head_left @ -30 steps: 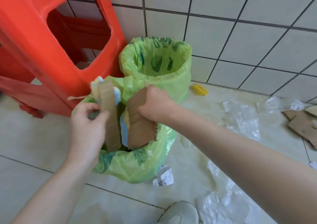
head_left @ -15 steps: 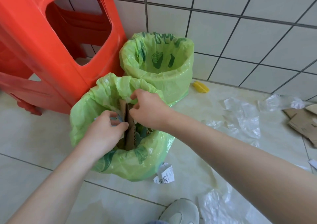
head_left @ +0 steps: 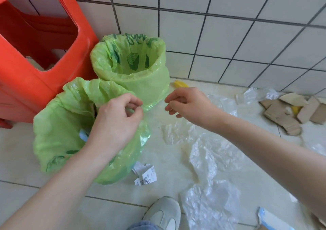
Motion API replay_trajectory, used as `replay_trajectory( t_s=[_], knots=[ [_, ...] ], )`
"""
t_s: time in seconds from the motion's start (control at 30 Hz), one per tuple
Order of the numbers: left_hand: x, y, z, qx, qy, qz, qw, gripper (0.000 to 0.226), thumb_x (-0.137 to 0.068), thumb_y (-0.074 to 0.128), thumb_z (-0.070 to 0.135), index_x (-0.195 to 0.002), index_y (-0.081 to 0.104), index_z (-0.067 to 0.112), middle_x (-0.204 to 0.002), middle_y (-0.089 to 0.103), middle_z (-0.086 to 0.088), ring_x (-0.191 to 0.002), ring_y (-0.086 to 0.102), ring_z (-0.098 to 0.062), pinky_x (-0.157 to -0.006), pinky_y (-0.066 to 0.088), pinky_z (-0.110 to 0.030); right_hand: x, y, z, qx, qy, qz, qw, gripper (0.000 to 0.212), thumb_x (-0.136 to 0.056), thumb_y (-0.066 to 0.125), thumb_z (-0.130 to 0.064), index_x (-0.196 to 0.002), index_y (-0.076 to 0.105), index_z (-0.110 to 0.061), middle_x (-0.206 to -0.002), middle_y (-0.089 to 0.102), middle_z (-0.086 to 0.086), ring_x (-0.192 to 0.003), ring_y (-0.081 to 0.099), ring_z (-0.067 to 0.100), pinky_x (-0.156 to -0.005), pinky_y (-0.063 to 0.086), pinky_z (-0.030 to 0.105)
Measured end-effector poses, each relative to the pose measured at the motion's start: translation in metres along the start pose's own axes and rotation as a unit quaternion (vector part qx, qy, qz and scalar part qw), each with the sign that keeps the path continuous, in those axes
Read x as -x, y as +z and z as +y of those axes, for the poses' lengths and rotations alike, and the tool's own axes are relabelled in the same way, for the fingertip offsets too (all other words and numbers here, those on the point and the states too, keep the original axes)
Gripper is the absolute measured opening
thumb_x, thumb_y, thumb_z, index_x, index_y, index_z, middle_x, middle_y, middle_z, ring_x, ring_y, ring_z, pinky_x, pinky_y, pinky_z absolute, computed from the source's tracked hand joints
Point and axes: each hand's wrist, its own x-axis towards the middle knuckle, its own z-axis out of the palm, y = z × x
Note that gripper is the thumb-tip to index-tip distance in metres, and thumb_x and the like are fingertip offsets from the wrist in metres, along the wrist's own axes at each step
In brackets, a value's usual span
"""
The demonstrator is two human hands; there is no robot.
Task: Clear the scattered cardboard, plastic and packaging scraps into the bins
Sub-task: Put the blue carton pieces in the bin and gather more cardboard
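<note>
over the near bin rim, left hand hovers curled.

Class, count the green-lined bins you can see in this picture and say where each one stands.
2. The near bin stands on the floor under the left hand. The far bin stands behind it by the tiled wall, beside the red stool.

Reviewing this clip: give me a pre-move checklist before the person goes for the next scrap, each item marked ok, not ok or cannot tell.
1. Right hand free: ok, fingers loose, holding nothing.
2. Left hand free: not ok, it pinches the near bin liner at its rim.
3. Far bin open: ok, mouth wide.
4. Scraps left: ok, clear plastic sheets, cardboard pieces and a paper label lie on the floor.
5. Room left in the near bin: cannot tell, the hand covers its mouth.
</note>
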Motion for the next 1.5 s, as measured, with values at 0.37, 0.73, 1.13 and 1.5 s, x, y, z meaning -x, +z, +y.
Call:
replay_trajectory(
  t_s=[0.37,0.73,1.13,1.5],
  knots=[
    [0.027,0.129,0.026,-0.047,0.077,-0.175,0.981,0.011,-0.084,0.059,0.018,-0.089,0.065,0.026,-0.076,0.064,0.012,-0.071,0.060,-0.006,-0.070,0.052,-0.029,0.080,-0.059,0.167,0.023,0.172,0.036,0.984,0.024,-0.088,0.046,-0.012,-0.101,0.064,-0.021,-0.087,0.072,-0.010,-0.086,0.066,0.011,-0.077,0.057,0.037],
    [0.041,0.190,-0.058,-0.408,-0.023,-0.348,0.844,0.051,-0.086,0.056,0.026,-0.133,0.036,0.019,-0.134,0.040,-0.005,-0.122,0.041,-0.030,-0.093,0.044,-0.037,0.120,-0.098,0.301,0.171,0.299,0.075,0.936,0.015,-0.086,0.052,-0.015,-0.093,0.064,-0.021,-0.098,0.068,0.001,-0.096,0.060,0.023,-0.077,0.048,0.029],
    [0.070,0.178,-0.100,-0.396,-0.090,-0.272,0.872,0.072,-0.082,0.051,0.003,-0.142,0.021,0.028,-0.129,0.024,-0.008,-0.116,0.032,-0.038,-0.090,0.046,-0.043,0.192,-0.048,0.308,0.331,0.231,-0.221,0.888,0.064,-0.063,0.078,-0.055,-0.099,0.038,-0.021,-0.092,0.041,-0.003,-0.084,0.048,0.022,-0.080,0.047,0.036],
    [0.065,0.183,-0.100,-0.239,0.025,-0.204,0.949,0.054,-0.075,0.049,-0.016,-0.123,0.056,0.008,-0.115,0.043,-0.013,-0.103,0.053,-0.034,-0.088,0.043,-0.036,0.204,-0.041,0.326,0.279,0.234,-0.123,0.923,0.031,-0.077,0.071,-0.021,-0.089,0.043,-0.018,-0.084,0.047,-0.002,-0.079,0.046,0.019,-0.068,0.035,0.025]
  ],
)
